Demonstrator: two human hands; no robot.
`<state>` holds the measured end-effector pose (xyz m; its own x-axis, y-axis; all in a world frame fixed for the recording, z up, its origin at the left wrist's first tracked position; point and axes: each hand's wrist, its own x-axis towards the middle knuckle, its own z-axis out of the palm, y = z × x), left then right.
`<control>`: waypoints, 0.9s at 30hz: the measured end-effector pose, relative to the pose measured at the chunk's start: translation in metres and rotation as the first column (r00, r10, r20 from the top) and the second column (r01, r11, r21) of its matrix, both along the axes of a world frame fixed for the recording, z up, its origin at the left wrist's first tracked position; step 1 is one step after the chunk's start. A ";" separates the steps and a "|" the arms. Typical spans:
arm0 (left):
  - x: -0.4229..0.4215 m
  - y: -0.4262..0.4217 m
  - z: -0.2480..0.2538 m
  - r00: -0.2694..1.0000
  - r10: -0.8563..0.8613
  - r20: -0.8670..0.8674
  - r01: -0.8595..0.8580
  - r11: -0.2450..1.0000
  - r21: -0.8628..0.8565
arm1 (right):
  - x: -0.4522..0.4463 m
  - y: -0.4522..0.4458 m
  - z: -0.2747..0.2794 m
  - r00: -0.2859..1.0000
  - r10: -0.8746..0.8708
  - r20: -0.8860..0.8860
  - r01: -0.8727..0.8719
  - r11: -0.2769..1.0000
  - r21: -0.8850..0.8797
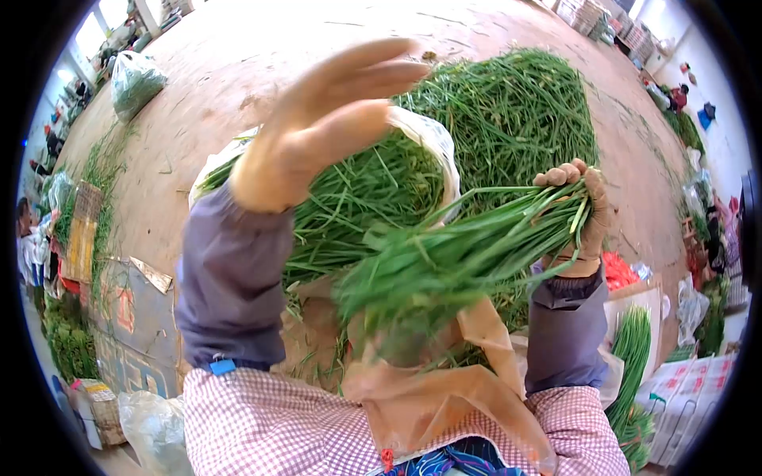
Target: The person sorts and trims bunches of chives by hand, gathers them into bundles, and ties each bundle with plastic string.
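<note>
My right hand, in a tan glove, is closed around the pale stem ends of a bunch of garlic chives. The long green leaves stretch left across my lap, blurred at their tips. Raised above the bunch on the left is my gloved left hand, smeared somewhat by motion, its fingers stretched out and holding nothing. Behind it stands a white-rimmed sack full of loose green leaves. A large heap of chives lies on the floor beyond. A tan apron covers part of my lap.
Neatly aligned chives lie at my right, near a red plastic bag. Flattened cardboard is on the left floor, with a clear plastic bag closer in. A filled plastic bag stands farther off. People sit along both sides.
</note>
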<state>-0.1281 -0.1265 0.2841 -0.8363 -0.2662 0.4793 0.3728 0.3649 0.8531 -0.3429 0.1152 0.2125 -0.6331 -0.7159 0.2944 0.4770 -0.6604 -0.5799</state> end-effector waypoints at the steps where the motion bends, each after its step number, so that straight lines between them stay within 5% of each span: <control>1: -0.023 0.012 -0.004 0.986 -0.152 0.073 0.153 0.988 -0.007 | 0.006 0.008 -0.005 0.993 0.044 0.105 -0.043 0.999 -0.015; 4: -0.068 0.062 -0.050 0.770 -0.552 0.321 0.488 0.833 0.262 | 0.000 0.035 -0.029 0.964 0.077 0.254 -0.072 0.997 -0.029; 6: -0.065 0.108 -0.098 0.635 -0.764 0.112 0.428 0.469 0.772 | -0.010 0.058 -0.044 0.965 0.026 0.262 -0.024 1.000 -0.011; 7: -0.067 0.114 -0.135 0.679 -0.661 0.319 0.538 0.744 0.397 | -0.017 0.070 -0.053 0.963 0.042 0.267 -0.035 0.999 -0.032; 8: -0.069 0.115 -0.177 0.752 -0.491 0.439 0.575 0.815 -0.073 | -0.020 0.082 -0.058 0.953 0.032 0.302 -0.028 0.999 -0.017; 10: -0.065 0.136 -0.204 0.750 -0.515 0.415 0.621 0.764 -0.175 | -0.030 0.100 -0.077 0.946 0.004 0.324 -0.014 1.000 0.027; 12: -0.048 0.165 -0.205 0.590 -0.795 0.142 0.626 0.561 0.542 | -0.041 0.112 -0.098 0.906 0.003 0.423 -0.023 0.999 0.043; 14: -0.037 0.183 -0.200 0.563 -0.791 -0.241 0.378 -0.013 0.926 | -0.051 0.118 -0.119 0.901 -0.032 0.434 0.016 0.999 0.040; 15: -0.046 0.180 -0.196 0.672 -0.726 -0.145 0.561 0.371 0.740 | -0.055 0.119 -0.128 0.906 -0.041 0.422 0.025 0.999 0.043; 17: -0.046 0.185 -0.191 0.738 -0.674 -0.045 0.526 0.532 0.663 | -0.055 0.119 -0.139 0.887 0.001 0.461 -0.010 1.000 0.017; 19: -0.018 0.205 -0.190 0.614 -0.789 0.014 0.158 0.141 0.977 | -0.047 0.113 -0.140 0.869 0.048 0.492 -0.043 0.999 -0.021; 22: -0.037 0.203 -0.191 0.539 -0.837 0.097 0.159 0.214 0.964 | -0.042 0.102 -0.140 0.907 0.056 0.417 -0.060 0.998 -0.004; 23: -0.046 0.203 -0.185 0.510 -0.860 0.029 0.148 0.121 0.982 | -0.041 0.099 -0.141 0.901 0.072 0.428 -0.061 0.997 -0.040; 27: -0.058 0.207 -0.184 0.475 -0.872 0.115 0.021 0.142 0.990 | -0.044 0.098 -0.138 0.898 0.167 0.407 -0.151 0.986 -0.071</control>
